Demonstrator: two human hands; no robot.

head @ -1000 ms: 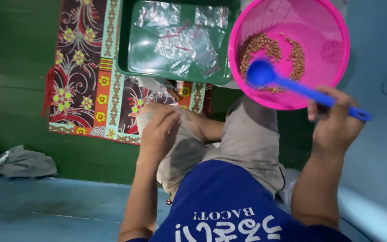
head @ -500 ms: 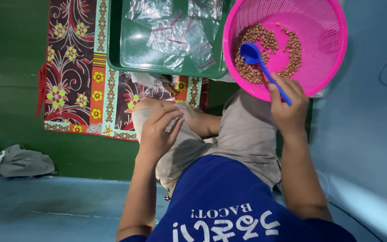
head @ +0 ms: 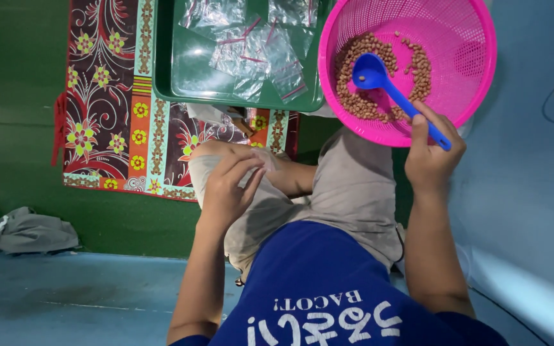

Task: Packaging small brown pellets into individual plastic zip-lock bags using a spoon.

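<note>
Upper right of the frame, a round pink plastic mesh basket [head: 456, 70] holds brown peanuts [head: 360, 102]. The right hand [head: 432, 160] grips a blue plastic scoop [head: 372, 72], mid-scooping; next comes a level lift. The left hand [head: 226, 189], fingers loosely curled and holding nothing, rests on the knee.

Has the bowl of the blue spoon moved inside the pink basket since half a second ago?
Yes. The blue spoon bowl shifted slightly right, toward the middle of the pink basket, off the peanuts on the left side.
</note>
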